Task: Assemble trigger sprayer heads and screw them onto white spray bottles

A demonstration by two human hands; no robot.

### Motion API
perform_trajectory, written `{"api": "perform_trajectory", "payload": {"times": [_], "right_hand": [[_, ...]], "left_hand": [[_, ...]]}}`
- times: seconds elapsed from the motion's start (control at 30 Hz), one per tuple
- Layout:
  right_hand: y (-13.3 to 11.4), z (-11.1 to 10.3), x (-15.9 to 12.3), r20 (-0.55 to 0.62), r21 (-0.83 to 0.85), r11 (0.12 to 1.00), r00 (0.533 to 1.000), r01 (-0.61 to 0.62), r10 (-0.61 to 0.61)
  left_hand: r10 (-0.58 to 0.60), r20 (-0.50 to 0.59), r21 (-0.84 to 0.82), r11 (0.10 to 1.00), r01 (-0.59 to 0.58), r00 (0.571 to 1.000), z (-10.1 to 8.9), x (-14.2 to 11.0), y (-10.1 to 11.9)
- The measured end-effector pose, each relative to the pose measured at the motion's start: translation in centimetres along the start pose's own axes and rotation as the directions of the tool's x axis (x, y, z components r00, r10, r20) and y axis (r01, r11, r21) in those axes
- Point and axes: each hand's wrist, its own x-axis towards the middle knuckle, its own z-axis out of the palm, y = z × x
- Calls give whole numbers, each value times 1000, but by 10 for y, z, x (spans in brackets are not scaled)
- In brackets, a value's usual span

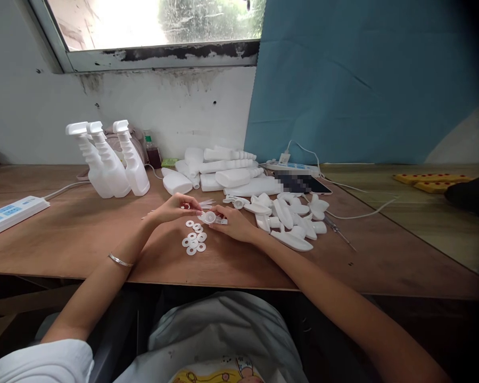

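Note:
In the middle of the table my right hand (234,224) grips a white spray trigger head (209,217), its round collar facing up towards me. From the other side, the pinched fingers of my left hand (179,207) meet the head's left edge. Whatever small piece those fingers may hold is too small to make out. Flat white ring washers (192,242) lie loosely just below the hands. Thin clear tubes (206,204) are behind my fingers. To the right lies a pile of more white trigger heads (284,213), several of them overlapping.
Three white spray bottles (138,178) with heads on stand at back left. Several white bottles (235,178) lie stacked by the wall. A tablet (319,185), a cable and a thin screwdriver (340,234) are at right. A power strip (14,214) lies left.

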Motion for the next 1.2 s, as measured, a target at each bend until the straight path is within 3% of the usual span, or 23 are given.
{"api": "perform_trajectory", "payload": {"times": [0.23,0.4,0.63,0.73,0.9,1.2], "right_hand": [[3,2,0,6,-15,999,999,38,-38],[4,3,1,9,-4,999,999,39,-39],[8,2,1,-9,102,993,998,59,-58],[11,2,1,-43,148,988,998,46,-40],[16,0,4,-46,37,991,990,131,-130],[22,-1,5,4,-46,984,985,170,-170]], "left_hand": [[75,-112,43,997,-70,991,28,8,-6],[117,-190,60,992,-108,975,31,8,-11],[208,-37,190,962,-197,977,27,6,-5],[222,-52,199,958,-208,974,30,8,-11],[225,-86,220,954,-202,971,31,9,-18],[314,-54,461,850,-256,948,29,9,-18]]}}
